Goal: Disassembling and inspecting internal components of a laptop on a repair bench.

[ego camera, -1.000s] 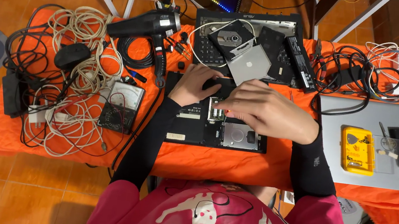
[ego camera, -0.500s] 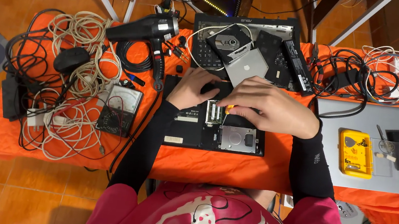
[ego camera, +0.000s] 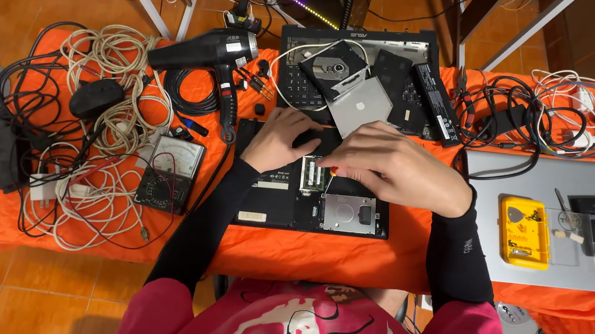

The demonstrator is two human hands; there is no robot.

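An upturned black laptop (ego camera: 271,205) lies with its bottom panel off, showing a green memory board (ego camera: 310,174) and a silver hard drive (ego camera: 349,214). My left hand (ego camera: 282,139) rests flat on the laptop's far edge. My right hand (ego camera: 398,167) is closed around a small screwdriver with a red and yellow handle (ego camera: 332,170), its tip beside the memory board.
A black hair dryer (ego camera: 210,51) and coiled cables (ego camera: 110,78) lie at the left, beside an analogue multimeter (ego camera: 170,173). Another opened laptop (ego camera: 367,78) with loose drives sits behind. A silver laptop (ego camera: 484,233) at the right carries a yellow case (ego camera: 523,231).
Both hands have shifted slightly over the open laptop; the right hand has drawn a little to the right, so the screwdriver handle shows.
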